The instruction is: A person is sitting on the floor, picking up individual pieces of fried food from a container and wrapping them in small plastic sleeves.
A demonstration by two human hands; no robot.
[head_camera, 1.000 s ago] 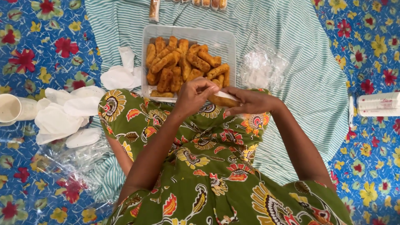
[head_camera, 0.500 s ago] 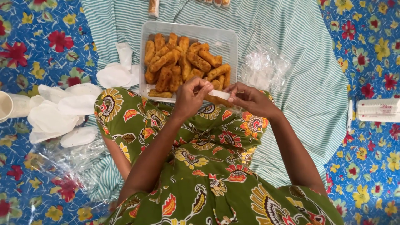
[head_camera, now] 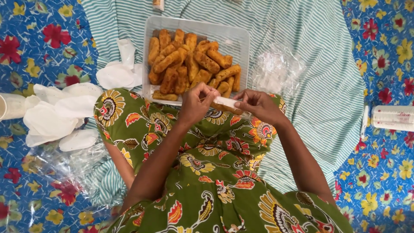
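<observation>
A clear plastic container (head_camera: pixel 241 41) holds several golden breaded sticks (head_camera: pixel 189 64) and rests on a green-striped cloth just beyond my knees. Over its near edge, my left hand (head_camera: pixel 196 103) and my right hand (head_camera: pixel 258 105) together hold one breaded stick in a thin clear wrapper (head_camera: pixel 226 103). My left fingers pinch the wrapper's left end; my right fingers grip its right end. My lap is covered by a green patterned dress (head_camera: pixel 207 172).
White paper pieces (head_camera: pixel 60 112) and crumpled clear plastic (head_camera: pixel 60 164) lie at the left, with a white cup (head_camera: pixel 10 105) at the left edge. More clear wrappers (head_camera: pixel 276 71) sit right of the container. A white cylindrical object (head_camera: pixel 392 118) lies at the right on blue floral fabric.
My hands have stayed over the container's near edge, fingers working along the wrapped stick. The view has shifted slightly, with the container now lower in the frame.
</observation>
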